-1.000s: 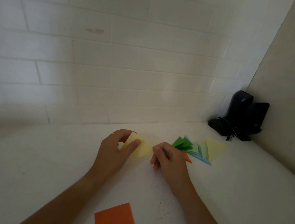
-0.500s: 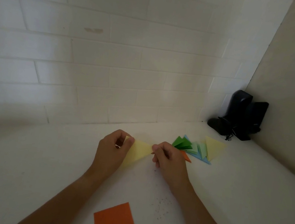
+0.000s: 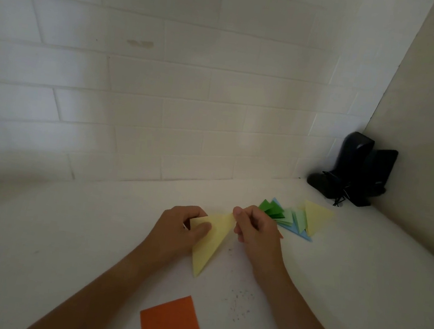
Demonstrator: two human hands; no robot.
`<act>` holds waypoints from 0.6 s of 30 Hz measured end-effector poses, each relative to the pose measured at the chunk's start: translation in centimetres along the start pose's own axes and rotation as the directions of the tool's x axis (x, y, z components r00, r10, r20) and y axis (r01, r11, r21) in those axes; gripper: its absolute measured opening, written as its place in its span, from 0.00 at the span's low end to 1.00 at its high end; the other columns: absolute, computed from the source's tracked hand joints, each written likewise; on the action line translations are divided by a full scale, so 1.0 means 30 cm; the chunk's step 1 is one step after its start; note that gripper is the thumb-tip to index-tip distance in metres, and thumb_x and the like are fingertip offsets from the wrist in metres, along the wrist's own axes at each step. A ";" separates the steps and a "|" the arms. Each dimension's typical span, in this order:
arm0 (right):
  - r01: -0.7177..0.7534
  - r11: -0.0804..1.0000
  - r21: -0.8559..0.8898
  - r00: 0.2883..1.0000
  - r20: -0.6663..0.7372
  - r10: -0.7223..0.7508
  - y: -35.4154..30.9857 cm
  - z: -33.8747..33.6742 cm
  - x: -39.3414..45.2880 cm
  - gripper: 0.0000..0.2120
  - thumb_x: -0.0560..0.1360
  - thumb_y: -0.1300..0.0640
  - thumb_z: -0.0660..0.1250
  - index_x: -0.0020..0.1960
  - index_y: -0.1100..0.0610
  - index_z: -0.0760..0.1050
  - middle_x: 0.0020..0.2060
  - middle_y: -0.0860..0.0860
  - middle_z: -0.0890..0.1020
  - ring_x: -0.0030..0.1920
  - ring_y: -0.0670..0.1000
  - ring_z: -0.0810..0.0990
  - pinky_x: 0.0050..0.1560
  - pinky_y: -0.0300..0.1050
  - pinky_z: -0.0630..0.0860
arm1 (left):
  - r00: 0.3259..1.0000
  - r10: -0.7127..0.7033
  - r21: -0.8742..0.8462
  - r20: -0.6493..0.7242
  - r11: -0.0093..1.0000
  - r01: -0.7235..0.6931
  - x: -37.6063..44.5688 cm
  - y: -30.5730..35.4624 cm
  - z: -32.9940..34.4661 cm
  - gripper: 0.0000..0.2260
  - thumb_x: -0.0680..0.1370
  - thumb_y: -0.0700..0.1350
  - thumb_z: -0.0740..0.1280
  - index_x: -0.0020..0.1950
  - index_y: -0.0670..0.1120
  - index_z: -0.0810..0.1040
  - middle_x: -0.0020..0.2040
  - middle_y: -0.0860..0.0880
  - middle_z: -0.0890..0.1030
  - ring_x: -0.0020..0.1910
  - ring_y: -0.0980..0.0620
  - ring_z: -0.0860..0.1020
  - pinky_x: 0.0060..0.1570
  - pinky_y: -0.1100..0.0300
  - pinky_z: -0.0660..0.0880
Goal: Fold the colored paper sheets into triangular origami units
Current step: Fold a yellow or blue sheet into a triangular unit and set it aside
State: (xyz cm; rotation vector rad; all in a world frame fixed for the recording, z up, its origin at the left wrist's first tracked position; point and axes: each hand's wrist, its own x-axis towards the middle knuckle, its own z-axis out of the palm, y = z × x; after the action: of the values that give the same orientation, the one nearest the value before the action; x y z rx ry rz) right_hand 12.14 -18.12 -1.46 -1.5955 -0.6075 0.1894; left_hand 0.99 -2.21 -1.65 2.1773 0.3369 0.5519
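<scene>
Yellow paper [image 3: 211, 243]: folded into a long triangle, held just above the table between both hands, its sharp tip pointing down toward the viewer.
Table [image 3: 60, 240]: white surface, meeting a white tiled wall [image 3: 165, 87] behind and a plain wall on the right.
Black devices [image 3: 357, 170]: two dark upright shapes in the far right corner (too dim to tell what they are).
Orange sheet [image 3: 173, 325]: flat and unfolded at the near edge, partly cut off by the frame.
Finished units [image 3: 297, 217]: a fanned pile of folded triangles in green, pale green, blue and yellow, just beyond the right hand.
Left hand [image 3: 175, 231]: thumb on top, fingers curled behind, pinching the triangle's upper left corner.
Right hand [image 3: 256, 230]: fingers curled, thumb and fingertips pinching the upper right corner.
Specks [image 3: 238, 301]: small dark dots scattered on the table between the forearms.
</scene>
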 end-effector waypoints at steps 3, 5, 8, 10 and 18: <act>-0.001 1.000 0.009 1.000 0.030 0.001 -0.005 0.006 0.000 0.16 0.82 0.52 0.67 0.41 0.61 0.76 0.29 0.46 0.78 0.31 0.45 0.73 0.35 0.35 0.71 | 1.000 0.007 -0.021 -0.026 1.000 -0.008 0.002 0.002 -0.006 0.07 0.80 0.44 0.70 0.43 0.52 0.82 0.38 0.55 0.81 0.37 0.59 0.76 0.38 0.70 0.70; -0.013 1.000 0.006 0.999 0.043 0.012 -0.004 0.008 0.001 0.15 0.82 0.52 0.68 0.42 0.63 0.77 0.30 0.46 0.79 0.31 0.45 0.74 0.35 0.34 0.72 | 0.999 0.009 -0.017 -0.034 1.000 -0.009 0.003 0.005 -0.006 0.06 0.80 0.44 0.71 0.44 0.52 0.82 0.38 0.56 0.81 0.37 0.59 0.76 0.38 0.70 0.70; -0.008 1.000 0.018 1.000 0.024 0.008 0.006 0.004 0.003 0.15 0.81 0.54 0.70 0.42 0.65 0.75 0.31 0.49 0.79 0.32 0.45 0.74 0.36 0.35 0.72 | 1.000 0.004 -0.016 -0.001 1.000 -0.004 0.003 0.004 -0.003 0.06 0.80 0.44 0.71 0.44 0.52 0.82 0.37 0.58 0.80 0.36 0.60 0.75 0.38 0.70 0.70; 0.000 0.999 0.041 1.000 -0.006 0.000 0.009 0.001 0.005 0.15 0.80 0.55 0.71 0.43 0.65 0.74 0.31 0.49 0.79 0.33 0.45 0.74 0.37 0.35 0.73 | 1.000 0.004 -0.019 0.028 1.000 -0.003 0.003 0.004 -0.001 0.06 0.80 0.45 0.71 0.44 0.52 0.82 0.36 0.59 0.80 0.35 0.61 0.75 0.37 0.70 0.69; 0.016 0.998 0.063 0.994 0.110 -0.023 -0.004 -0.001 0.001 0.15 0.81 0.55 0.70 0.38 0.61 0.74 0.30 0.49 0.77 0.32 0.46 0.73 0.36 0.35 0.71 | 1.000 -0.015 -0.082 0.026 0.996 0.017 0.004 0.012 -0.007 0.07 0.81 0.44 0.70 0.43 0.51 0.82 0.37 0.56 0.81 0.36 0.60 0.76 0.38 0.70 0.69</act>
State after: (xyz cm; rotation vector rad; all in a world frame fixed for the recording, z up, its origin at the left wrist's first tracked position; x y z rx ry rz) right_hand 12.15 -18.14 -1.34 -1.5259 -0.6963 0.2810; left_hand 1.02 -2.23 -1.21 2.0989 0.3123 0.5199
